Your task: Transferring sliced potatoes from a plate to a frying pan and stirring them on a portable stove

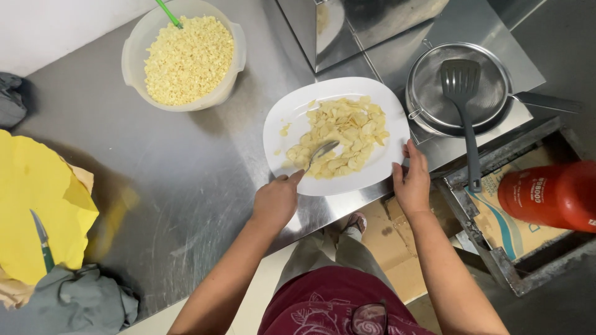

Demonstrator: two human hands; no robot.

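1. The left hand [276,200] is curled closed around the handle of a metal spoon [320,152]. The fingers wrap the handle tightly, and only the thumb tip shows at the top of the fist.
2. The spoon's bowl lies in the pile of pale yellow chips [343,137], at its lower left part.
3. The right hand [413,183] rests against the right rim of the white plate [287,118]. Its fingers are loosely bent and close together, and the thumb points up along the rim. The fingertips touch the plate's edge; whether they grip under it I cannot tell.
4. The plate sits on the steel counter [186,180], near its front edge, between the two hands. The chips cover its middle and right side, and a few loose bits lie on the bare left part.
5. Well apart, at the back left of the counter, stands a plastic tub [133,62] full of small yellow pieces, with a green handle [167,12] sticking out of it.
6. To the right of the plate is a metal strainer [428,93] with a dark slotted spatula [462,93] lying across it.
7. At the far left lies yellow paper [37,198] with a knife [42,239] on it, beside a grey cloth [74,301].
8. A red bottle [549,195] lies lower right, below the counter.
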